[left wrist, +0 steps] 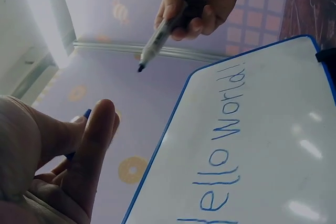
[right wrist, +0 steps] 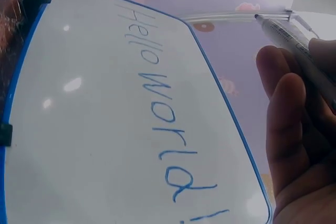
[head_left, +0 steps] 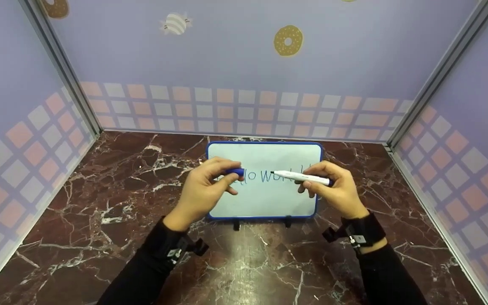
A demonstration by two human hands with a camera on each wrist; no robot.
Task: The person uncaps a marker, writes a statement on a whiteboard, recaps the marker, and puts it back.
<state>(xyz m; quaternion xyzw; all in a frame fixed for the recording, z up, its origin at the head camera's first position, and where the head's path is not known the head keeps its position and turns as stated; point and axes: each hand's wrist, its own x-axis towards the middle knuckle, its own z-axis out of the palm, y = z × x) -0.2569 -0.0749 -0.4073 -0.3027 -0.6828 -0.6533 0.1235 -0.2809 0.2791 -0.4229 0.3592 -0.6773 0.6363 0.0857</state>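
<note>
Between thumb and fingers, my left hand (head_left: 203,186) pinches a blue marker cap (head_left: 236,172). My right hand (head_left: 333,184) holds a white whiteboard marker (head_left: 303,176), its bare dark tip pointing left toward the cap. Cap and marker are apart, with a gap between them. Behind both hands stands a blue-framed whiteboard (head_left: 261,203) bearing "Hello World!" in blue handwriting (right wrist: 163,111). In the left wrist view the fingers hide most of the cap (left wrist: 87,114). The right wrist view shows the marker (right wrist: 289,38) with its tip uncovered.
Small black feet (head_left: 236,224) support the whiteboard's lower edge on a dark red marbled tabletop (head_left: 142,190). Lilac panels (head_left: 235,55) with doughnut and candy prints enclose the back and both sides. Each wrist wears a black strapped camera (head_left: 364,233).
</note>
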